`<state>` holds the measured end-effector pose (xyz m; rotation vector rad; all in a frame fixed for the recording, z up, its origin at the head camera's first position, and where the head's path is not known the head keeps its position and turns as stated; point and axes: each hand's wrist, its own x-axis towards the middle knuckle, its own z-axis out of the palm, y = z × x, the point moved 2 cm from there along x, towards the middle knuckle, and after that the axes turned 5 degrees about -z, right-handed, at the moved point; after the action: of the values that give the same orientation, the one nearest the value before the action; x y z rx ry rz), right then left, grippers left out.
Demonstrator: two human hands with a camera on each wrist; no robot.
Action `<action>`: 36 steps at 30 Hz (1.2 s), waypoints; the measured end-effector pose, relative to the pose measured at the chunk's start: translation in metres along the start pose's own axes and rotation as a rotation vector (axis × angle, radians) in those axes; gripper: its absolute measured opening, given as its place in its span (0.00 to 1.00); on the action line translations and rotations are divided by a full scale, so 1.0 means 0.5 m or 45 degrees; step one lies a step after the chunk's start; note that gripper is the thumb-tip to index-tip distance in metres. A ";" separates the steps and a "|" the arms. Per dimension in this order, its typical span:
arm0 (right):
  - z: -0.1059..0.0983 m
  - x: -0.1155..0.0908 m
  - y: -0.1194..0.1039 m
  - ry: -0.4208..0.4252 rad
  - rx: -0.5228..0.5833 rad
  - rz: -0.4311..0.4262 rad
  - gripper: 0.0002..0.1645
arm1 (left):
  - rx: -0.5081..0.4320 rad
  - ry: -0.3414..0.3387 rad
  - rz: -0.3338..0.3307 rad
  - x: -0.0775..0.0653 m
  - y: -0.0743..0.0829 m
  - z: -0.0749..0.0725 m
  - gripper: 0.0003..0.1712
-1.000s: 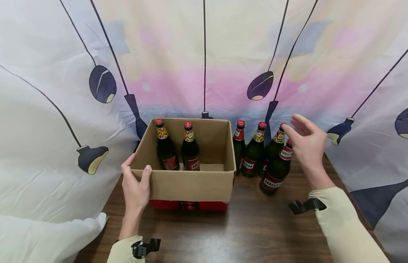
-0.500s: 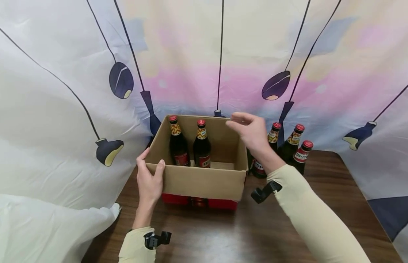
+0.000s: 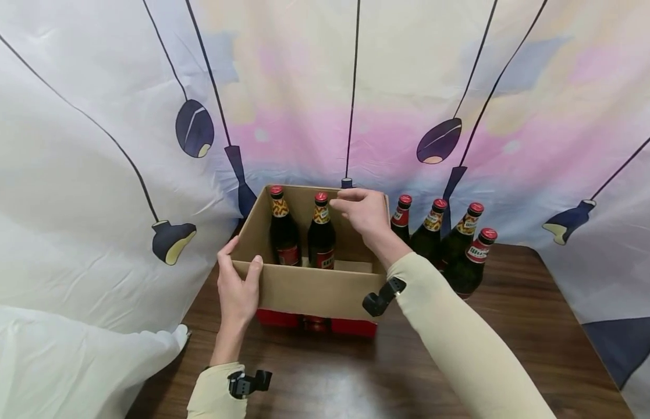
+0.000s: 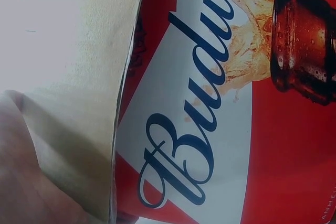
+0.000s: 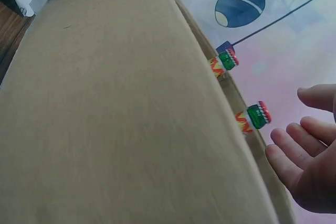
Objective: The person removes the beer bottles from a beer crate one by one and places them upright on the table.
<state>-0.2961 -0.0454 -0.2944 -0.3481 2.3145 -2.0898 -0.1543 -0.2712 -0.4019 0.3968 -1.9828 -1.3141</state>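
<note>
My left hand point(image 3: 240, 294) grips the near left corner of a cardboard box point(image 3: 319, 291), its thumb over the front flap. In the left wrist view, red and white Budweiser printing point(image 4: 210, 77) shows beneath that flap. Two dark green beer bottles with red caps stand upright inside: one at the left point(image 3: 284, 233), one nearer the middle point(image 3: 321, 238). Over the box's right half hovers my right hand point(image 3: 368, 216), holding nothing. Its fingertips are just right of the middle bottle's neck. The right wrist view shows these fingers loosely spread, apart from the bottle cap point(image 5: 260, 115).
Several more beer bottles point(image 3: 428, 233) stand close together right of the box, partly behind my right forearm. The brown wooden table point(image 3: 314, 378) extends in front. A printed cloth point(image 3: 304, 87) hangs behind, and white fabric point(image 3: 84, 355) bulges at the left.
My right hand has swung left from beside the bottles on the right to above the box, near the middle bottle. My left hand keeps its hold. The head view has shifted slightly right.
</note>
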 end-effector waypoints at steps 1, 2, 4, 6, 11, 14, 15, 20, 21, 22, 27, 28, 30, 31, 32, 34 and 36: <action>0.008 0.003 0.001 0.002 0.001 0.007 0.21 | -0.001 0.004 0.002 0.001 0.000 -0.001 0.36; 0.016 0.005 0.002 0.005 -0.004 0.010 0.20 | -0.003 0.008 0.005 0.002 -0.001 -0.002 0.36; 0.031 0.010 0.004 0.006 -0.016 0.009 0.18 | -0.007 0.012 0.012 0.003 -0.001 -0.004 0.36; 0.044 0.014 0.006 0.014 -0.049 0.006 0.16 | -0.011 0.014 0.016 0.005 -0.002 -0.005 0.35; 0.063 0.025 0.017 0.039 -0.158 0.027 0.16 | -0.005 0.015 0.019 0.004 -0.005 -0.004 0.35; 0.066 0.031 0.029 0.052 -0.203 0.065 0.18 | 0.002 0.011 0.010 0.000 -0.005 -0.003 0.35; 0.066 0.032 0.032 0.053 -0.211 0.076 0.18 | 0.002 0.007 0.006 -0.001 -0.005 -0.002 0.35; 0.064 0.036 0.043 0.022 -0.239 0.105 0.20 | 0.003 -0.011 0.002 -0.006 -0.006 0.001 0.36; 0.065 0.037 0.043 0.007 -0.241 0.106 0.21 | 0.001 -0.010 0.003 -0.006 -0.006 0.001 0.36; 0.065 0.038 0.044 -0.007 -0.240 0.108 0.21 | -0.003 -0.010 0.006 -0.007 -0.006 0.001 0.35; 0.071 0.044 0.046 -0.081 -0.207 0.110 0.26 | -0.020 -0.014 0.028 -0.004 -0.002 0.000 0.35; 0.072 0.045 0.046 -0.095 -0.211 0.110 0.27 | -0.020 -0.016 0.028 -0.004 -0.002 0.000 0.35; 0.074 0.046 0.046 -0.118 -0.221 0.105 0.26 | -0.014 -0.014 0.026 -0.004 -0.002 0.000 0.35; 0.075 0.045 0.046 -0.129 -0.234 0.101 0.26 | -0.011 -0.011 0.024 -0.003 -0.003 0.000 0.35; 0.075 0.044 0.045 -0.139 -0.250 0.096 0.25 | -0.007 -0.007 0.022 -0.003 -0.004 0.000 0.35; 0.077 0.044 0.045 -0.153 -0.277 0.079 0.24 | -0.003 -0.001 0.020 -0.003 -0.005 0.000 0.36; 0.080 0.044 0.045 -0.165 -0.309 0.056 0.22 | -0.002 0.001 0.020 -0.001 -0.005 -0.001 0.36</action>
<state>-0.3153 -0.0862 -0.3177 -0.4169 2.4758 -1.7136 -0.1542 -0.2723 -0.4043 0.3800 -1.9798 -1.3055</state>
